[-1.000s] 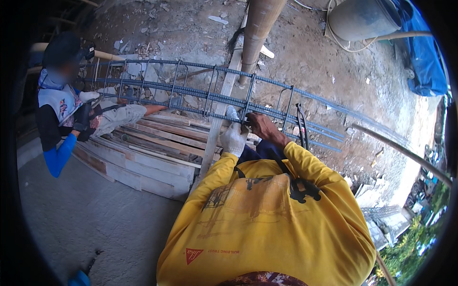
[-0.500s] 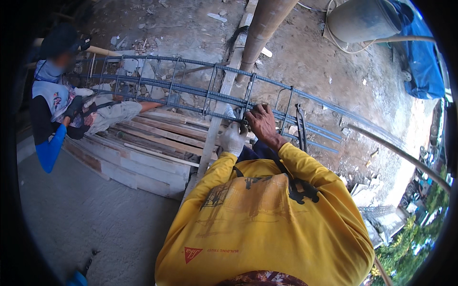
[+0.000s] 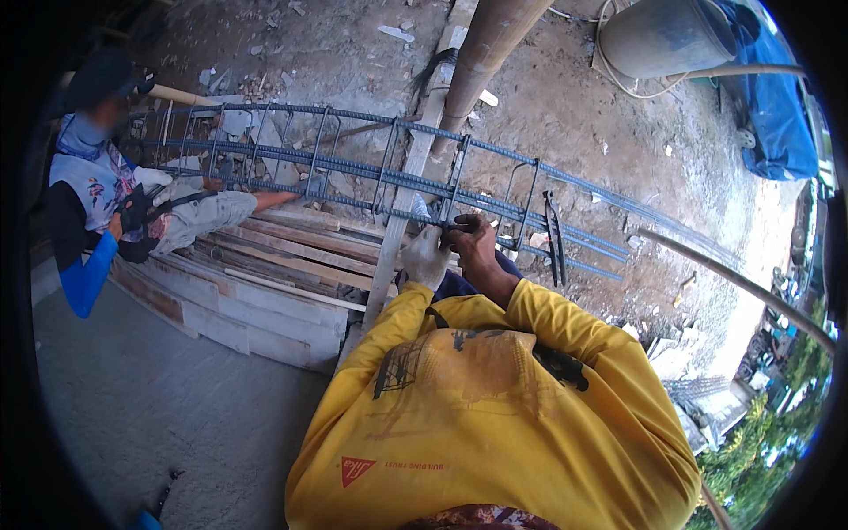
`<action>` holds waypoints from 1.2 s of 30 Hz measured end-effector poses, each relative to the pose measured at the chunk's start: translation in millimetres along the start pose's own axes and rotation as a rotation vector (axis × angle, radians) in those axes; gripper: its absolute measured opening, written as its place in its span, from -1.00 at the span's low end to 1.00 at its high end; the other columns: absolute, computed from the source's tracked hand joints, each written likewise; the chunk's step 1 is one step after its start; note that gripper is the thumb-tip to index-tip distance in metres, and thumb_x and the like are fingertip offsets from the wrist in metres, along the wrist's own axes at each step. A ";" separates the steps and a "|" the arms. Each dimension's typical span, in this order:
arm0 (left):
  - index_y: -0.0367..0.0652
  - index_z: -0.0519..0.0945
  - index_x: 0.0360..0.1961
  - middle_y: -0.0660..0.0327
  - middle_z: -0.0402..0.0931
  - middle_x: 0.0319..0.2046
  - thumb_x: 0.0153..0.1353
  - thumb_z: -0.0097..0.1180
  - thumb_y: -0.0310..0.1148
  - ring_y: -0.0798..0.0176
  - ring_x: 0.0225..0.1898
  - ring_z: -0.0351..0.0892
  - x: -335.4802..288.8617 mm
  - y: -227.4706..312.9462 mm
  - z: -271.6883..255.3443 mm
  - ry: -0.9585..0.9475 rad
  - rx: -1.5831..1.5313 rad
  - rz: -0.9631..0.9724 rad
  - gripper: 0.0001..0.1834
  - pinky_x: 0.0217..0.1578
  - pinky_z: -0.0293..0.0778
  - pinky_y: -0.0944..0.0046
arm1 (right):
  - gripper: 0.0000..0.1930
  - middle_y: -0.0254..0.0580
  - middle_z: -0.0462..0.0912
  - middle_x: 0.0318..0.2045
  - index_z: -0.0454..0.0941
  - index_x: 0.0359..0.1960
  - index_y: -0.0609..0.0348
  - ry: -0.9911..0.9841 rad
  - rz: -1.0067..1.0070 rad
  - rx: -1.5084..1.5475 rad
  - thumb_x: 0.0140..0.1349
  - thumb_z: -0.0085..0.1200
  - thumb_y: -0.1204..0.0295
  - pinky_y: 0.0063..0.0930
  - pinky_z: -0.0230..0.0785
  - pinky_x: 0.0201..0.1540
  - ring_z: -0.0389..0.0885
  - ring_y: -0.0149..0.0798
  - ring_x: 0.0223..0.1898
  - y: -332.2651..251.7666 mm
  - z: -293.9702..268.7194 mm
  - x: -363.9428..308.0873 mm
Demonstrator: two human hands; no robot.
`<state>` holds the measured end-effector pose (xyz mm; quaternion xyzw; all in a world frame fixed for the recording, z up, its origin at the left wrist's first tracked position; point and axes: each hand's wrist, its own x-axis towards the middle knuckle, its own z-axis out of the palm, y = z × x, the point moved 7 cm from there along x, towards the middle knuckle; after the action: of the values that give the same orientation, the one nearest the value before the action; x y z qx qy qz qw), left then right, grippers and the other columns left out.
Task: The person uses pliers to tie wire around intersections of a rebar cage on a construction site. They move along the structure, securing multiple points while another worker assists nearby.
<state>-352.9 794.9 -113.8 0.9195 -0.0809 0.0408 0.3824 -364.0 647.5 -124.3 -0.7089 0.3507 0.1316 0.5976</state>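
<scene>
A long cage of ribbed steel rebar [image 3: 353, 166], with square stirrups spaced along it, stretches across the view in front of me. My left hand [image 3: 425, 257], in a pale work glove, is closed at the near bar, beside a stirrup. Bare and bent at the fingers, my right hand [image 3: 478, 251] pinches at that same spot, touching the left fingertips. Whatever small thing lies between the fingers is hidden. Dark long-handled pincers [image 3: 555, 237] hang on the cage just right of my right hand.
A wooden beam [image 3: 411, 181] passes under the cage, beside a thick round post [image 3: 481, 62]. Stacked planks [image 3: 291, 252] lie at left, where a co-worker [image 3: 97, 185] sits by the cage. A bucket [image 3: 667, 40] and blue tarp [image 3: 777, 124] stand far right; a pole [image 3: 733, 283] slants nearer.
My right hand has dropped from above the near bar and turned, coming down against the left fingertips. My left hand stays at the bar. The view has shifted slightly.
</scene>
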 end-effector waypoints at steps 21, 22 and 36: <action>-0.29 0.79 -0.10 -0.05 0.80 -0.26 0.39 0.27 -0.45 0.03 -0.20 0.85 25.1 23.3 -66.6 -0.300 -0.375 -0.195 -0.83 -0.17 0.67 0.12 | -0.90 -0.40 0.81 -0.17 0.71 -0.07 0.03 -0.091 0.495 0.590 0.44 0.33 0.46 -0.38 0.58 -0.16 0.75 -0.37 -0.21 59.8 37.7 -22.2; -0.30 0.79 -0.10 -0.08 0.80 -0.24 0.40 0.27 -0.45 -0.02 -0.18 0.85 25.2 32.4 -68.2 -0.255 -0.360 -0.150 -0.83 -0.16 0.68 0.10 | -0.90 -0.40 0.81 -0.18 0.72 -0.06 0.06 -0.076 0.487 0.570 0.44 0.33 0.47 -0.40 0.60 -0.18 0.75 -0.39 -0.24 65.3 37.6 -17.8; -0.28 0.79 -0.11 -0.02 0.81 -0.22 0.40 0.35 -0.40 -0.06 -0.18 0.83 19.0 19.6 -64.0 -0.214 -0.335 -0.227 -0.84 -0.14 0.68 0.06 | -0.57 -0.19 0.79 -0.23 0.74 0.11 0.39 -0.339 0.023 0.127 0.50 0.25 0.20 -0.36 0.54 -0.14 0.67 -0.36 -0.24 25.9 9.5 -12.2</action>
<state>-338.6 824.6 -52.5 0.8454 -0.0229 -0.1142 0.5213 -387.5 659.5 -138.9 -0.6335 0.2607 0.2335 0.6901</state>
